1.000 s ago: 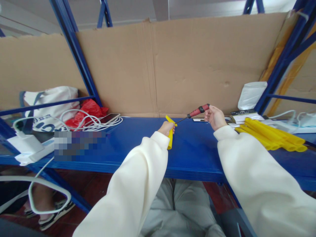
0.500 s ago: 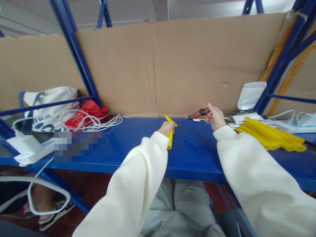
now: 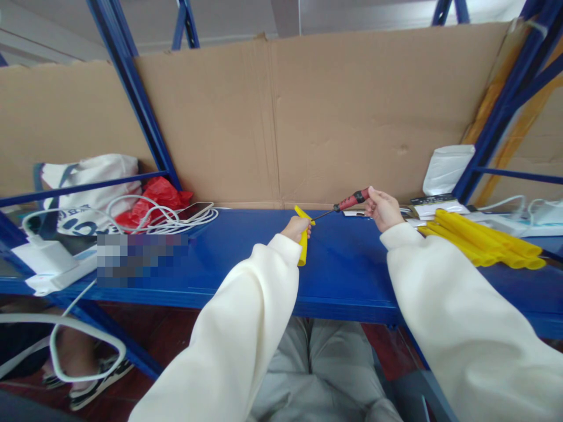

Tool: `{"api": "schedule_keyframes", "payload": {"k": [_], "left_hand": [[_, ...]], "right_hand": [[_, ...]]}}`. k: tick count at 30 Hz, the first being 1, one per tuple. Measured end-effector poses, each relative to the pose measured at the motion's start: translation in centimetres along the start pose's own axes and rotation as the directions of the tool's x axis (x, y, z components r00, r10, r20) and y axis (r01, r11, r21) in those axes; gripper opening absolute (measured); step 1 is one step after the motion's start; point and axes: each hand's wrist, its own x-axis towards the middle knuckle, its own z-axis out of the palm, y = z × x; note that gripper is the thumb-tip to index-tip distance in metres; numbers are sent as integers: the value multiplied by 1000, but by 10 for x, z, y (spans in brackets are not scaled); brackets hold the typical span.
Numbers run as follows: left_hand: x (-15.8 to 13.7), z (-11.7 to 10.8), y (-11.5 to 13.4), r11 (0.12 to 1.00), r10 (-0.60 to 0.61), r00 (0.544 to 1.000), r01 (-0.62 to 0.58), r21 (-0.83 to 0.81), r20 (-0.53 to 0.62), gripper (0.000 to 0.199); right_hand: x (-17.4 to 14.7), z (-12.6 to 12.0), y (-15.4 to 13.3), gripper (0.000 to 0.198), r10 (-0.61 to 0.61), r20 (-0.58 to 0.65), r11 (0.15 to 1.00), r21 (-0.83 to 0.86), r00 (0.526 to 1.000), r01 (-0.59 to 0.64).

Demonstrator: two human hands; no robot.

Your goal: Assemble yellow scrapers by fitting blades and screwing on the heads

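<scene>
My left hand (image 3: 298, 228) is closed round a yellow plastic tube (image 3: 303, 253), whose upper end flares to one side above my fingers. In my right hand (image 3: 383, 209), the fingertips pinch the rear end of a screwdriver (image 3: 350, 201) with a red and black handle. Its thin dark shaft points left and down, and the tip meets the tube beside my left hand. What the tip touches there is too small to make out. Both hands are just above the blue shelf (image 3: 347, 275).
Several yellow tubes (image 3: 488, 240) lie in a pile at the right, by a black-and-white box (image 3: 440, 205). White cables (image 3: 176, 220), a red plastic bag (image 3: 160, 199) and a cloth bag (image 3: 94, 193) occupy the left. A cardboard panel (image 3: 352, 117) closes the back.
The screwdriver handle has shifted and turned slightly in my right fingers, which now sit at its very end. My left hand and the yellow tube stay in place.
</scene>
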Motion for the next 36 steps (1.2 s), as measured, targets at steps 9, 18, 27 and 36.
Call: {"api": "schedule_keyframes", "payload": {"k": [9,18,27,36], "left_hand": [[1,0,0,1000,9,1000,-10,19,20,13],[1,-1,0,1000,5,1000,-5,7,8,11],[0,0,0,1000,11,1000,-11,-8,4,10],[3,0,-1,1000,5,1000,-5,-16,9,9]], "right_hand": [[3,-1,3,55,7,-11,1000,6,1000,-7],[-3,2,-1,55,38,14,999,22,999,-38],[-1,2,1,52,25,15,1000,-15,1000,-25],[2,-1,6,58,4,6,999,-44,1000,-4]]}}
